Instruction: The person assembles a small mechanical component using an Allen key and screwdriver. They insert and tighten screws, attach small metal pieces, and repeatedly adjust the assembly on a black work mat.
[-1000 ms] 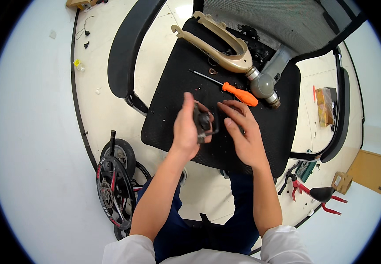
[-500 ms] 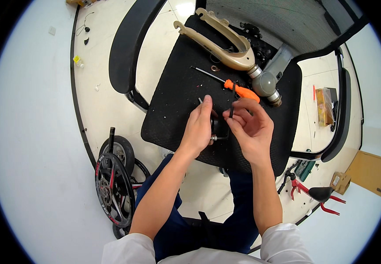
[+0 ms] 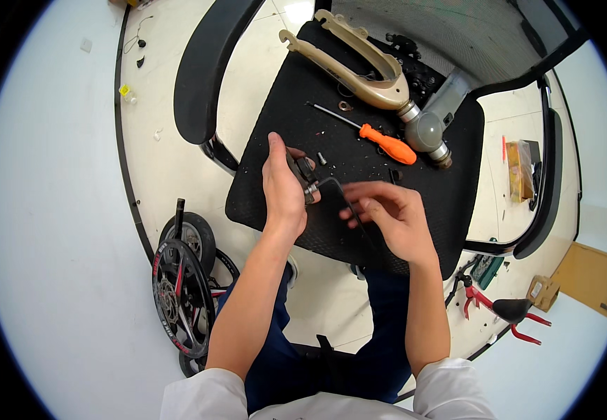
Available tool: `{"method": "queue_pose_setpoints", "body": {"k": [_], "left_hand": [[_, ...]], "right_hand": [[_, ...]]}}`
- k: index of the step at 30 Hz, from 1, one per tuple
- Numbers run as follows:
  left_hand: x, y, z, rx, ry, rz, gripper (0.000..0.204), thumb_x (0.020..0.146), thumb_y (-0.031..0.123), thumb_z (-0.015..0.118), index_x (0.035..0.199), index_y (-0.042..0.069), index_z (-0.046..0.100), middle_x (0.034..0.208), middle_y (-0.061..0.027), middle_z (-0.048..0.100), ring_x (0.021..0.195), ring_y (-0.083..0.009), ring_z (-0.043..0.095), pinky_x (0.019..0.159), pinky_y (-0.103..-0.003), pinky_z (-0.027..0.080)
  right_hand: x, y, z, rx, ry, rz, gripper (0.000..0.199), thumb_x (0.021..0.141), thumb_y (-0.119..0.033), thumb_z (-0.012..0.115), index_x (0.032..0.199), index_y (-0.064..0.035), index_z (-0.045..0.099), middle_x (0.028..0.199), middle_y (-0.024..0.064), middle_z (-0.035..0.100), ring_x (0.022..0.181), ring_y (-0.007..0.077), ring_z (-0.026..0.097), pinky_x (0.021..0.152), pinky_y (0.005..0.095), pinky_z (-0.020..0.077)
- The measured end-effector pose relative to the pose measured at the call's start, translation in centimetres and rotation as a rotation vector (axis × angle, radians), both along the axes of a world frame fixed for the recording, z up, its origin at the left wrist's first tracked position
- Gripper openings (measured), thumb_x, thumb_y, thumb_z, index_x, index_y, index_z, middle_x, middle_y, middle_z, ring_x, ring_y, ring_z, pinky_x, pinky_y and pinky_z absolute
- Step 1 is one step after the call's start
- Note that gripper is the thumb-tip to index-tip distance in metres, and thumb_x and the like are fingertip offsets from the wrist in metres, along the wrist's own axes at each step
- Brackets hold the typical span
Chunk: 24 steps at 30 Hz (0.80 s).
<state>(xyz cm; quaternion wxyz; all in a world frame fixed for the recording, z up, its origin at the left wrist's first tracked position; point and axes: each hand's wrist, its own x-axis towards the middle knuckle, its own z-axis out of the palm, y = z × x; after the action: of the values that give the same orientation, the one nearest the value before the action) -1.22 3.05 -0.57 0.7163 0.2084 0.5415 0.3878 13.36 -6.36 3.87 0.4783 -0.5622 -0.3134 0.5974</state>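
My left hand (image 3: 284, 185) is closed around a small dark mechanical part (image 3: 304, 168), possibly a brake caliper; the palm covers much of it. A black L-shaped hex key (image 3: 331, 183) has its short end at a silver bolt (image 3: 311, 189) on that part. The fingers of my right hand (image 3: 394, 213) curl loosely at the key's long arm, slightly smeared by motion. Beyond my hands, a small silver screw (image 3: 322, 159) and an orange-handled screwdriver (image 3: 387, 144) lie on the black chair seat (image 3: 268, 154).
A beige bicycle fork (image 3: 366, 91) joined to a grey tube piece lies at the seat's back. Armrests (image 3: 202, 77) flank the seat. Wheels and a black chainring (image 3: 177, 297) stand at lower left; a red frame with a black saddle (image 3: 511, 309) is on the right floor.
My left hand has moved left with the dark part and tilted it. The hex key has swung round, its long arm now slanting toward me. My right hand has lowered, and the small screw is uncovered.
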Motion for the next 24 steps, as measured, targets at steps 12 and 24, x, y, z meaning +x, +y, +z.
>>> {"method": "queue_pose_setpoints", "body": {"k": [12,24], "left_hand": [[-0.3,0.0,0.8,-0.346,-0.448,-0.386,0.048,0.098,0.059,0.043,0.083,0.014,0.054,0.067,-0.0044,0.056,0.044,-0.0124,0.044,0.038,-0.024,0.028],[0.0,-0.5,0.1,0.119,-0.005,-0.224,0.052,0.1,0.058,0.037,0.089,0.008,0.049,0.07,-0.0055,0.055,0.046,-0.0114,0.047,0.04,-0.025,0.034]], "right_hand": [[-0.7,0.2,-0.2,0.4,-0.621,0.0,0.016,0.073,0.009,0.07,0.088,0.0039,0.072,0.09,0.0127,0.072,0.083,0.021,0.069,0.077,0.0301,0.0535],[-0.4,0.7,-1.6,0.298,-0.963,-0.1,0.014,0.082,-0.007,0.072,0.093,0.0012,0.07,0.083,0.0098,0.068,0.074,0.0188,0.066,0.071,0.0285,0.0517]]}}
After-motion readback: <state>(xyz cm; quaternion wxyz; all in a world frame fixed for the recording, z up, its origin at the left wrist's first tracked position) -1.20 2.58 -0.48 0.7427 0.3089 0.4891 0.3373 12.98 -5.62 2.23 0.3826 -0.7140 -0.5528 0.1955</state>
